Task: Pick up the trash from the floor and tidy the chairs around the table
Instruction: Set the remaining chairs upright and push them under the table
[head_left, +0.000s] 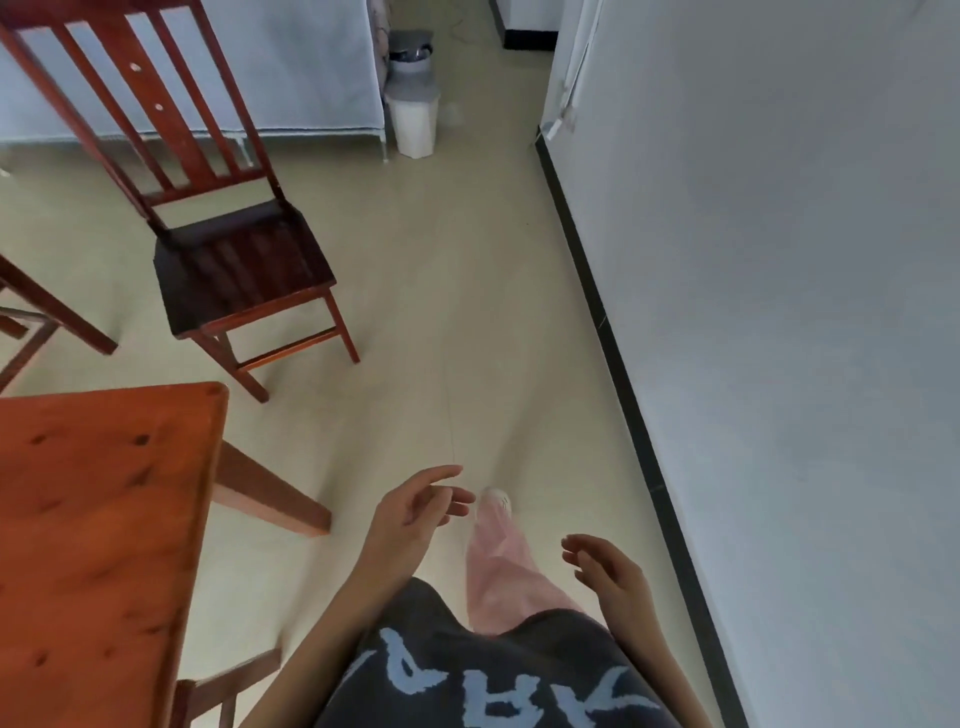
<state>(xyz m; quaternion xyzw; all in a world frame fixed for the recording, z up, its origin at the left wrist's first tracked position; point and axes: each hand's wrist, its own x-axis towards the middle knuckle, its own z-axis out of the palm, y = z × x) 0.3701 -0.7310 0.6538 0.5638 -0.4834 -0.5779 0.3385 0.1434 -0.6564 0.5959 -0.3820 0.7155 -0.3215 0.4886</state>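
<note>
A dark red wooden chair (228, 249) stands away from the orange wooden table (98, 519), its seat turned toward the lower left. My left hand (415, 512) hangs over the floor beside the table's corner leg, fingers loosely spread and holding nothing. My right hand (608, 571) is lower right, near the wall, fingers relaxed and empty. A white trash bin (413, 111) with a grey lid stands far ahead against a white cabinet. No trash shows on the beige floor (441, 322) here.
A white wall with a black skirting board (623, 395) runs along the right. Part of another chair (36, 317) shows at the left edge, and a chair piece (218, 686) pokes out under the table. My leg in pink trousers steps forward.
</note>
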